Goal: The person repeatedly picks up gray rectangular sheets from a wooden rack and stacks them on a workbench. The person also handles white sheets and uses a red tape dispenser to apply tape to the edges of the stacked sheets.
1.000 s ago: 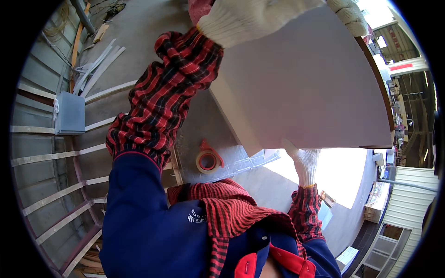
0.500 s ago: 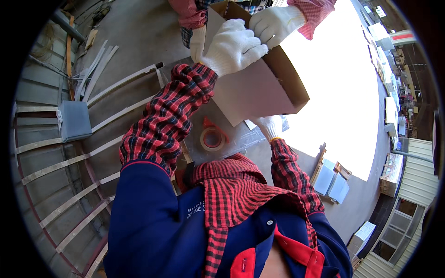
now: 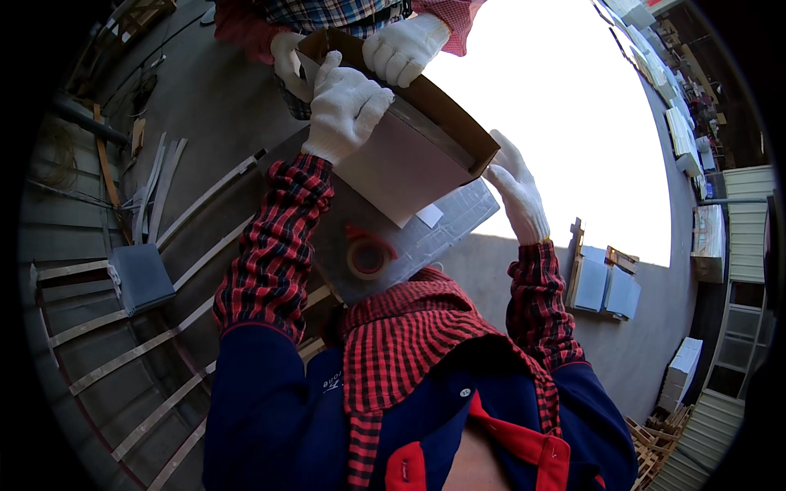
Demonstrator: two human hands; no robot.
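A flat brown cardboard box (image 3: 409, 155) with a pale underside is held up in front of me, tilted. My left hand (image 3: 344, 106), in a white glove, grips its near left edge. My right hand (image 3: 517, 190), also gloved, rests flat against the box's right corner with fingers spread. Across from me another person's gloved hands (image 3: 405, 47) hold the far end of the same box. Below the box a roll of red-rimmed tape (image 3: 368, 255) lies on a grey metal sheet (image 3: 442, 225).
Metal strips (image 3: 123, 360) run across the floor at the left, with a grey-blue block (image 3: 141, 277) on them. Stacked pale panels (image 3: 606, 282) and white boxes (image 3: 679, 364) stand at the right. Bright sunlit ground (image 3: 573, 123) lies beyond.
The box has moved away from me and tipped down. My left hand slid along its edge. The other person's hands have come into view on the far end. My right hand rose to the box's corner.
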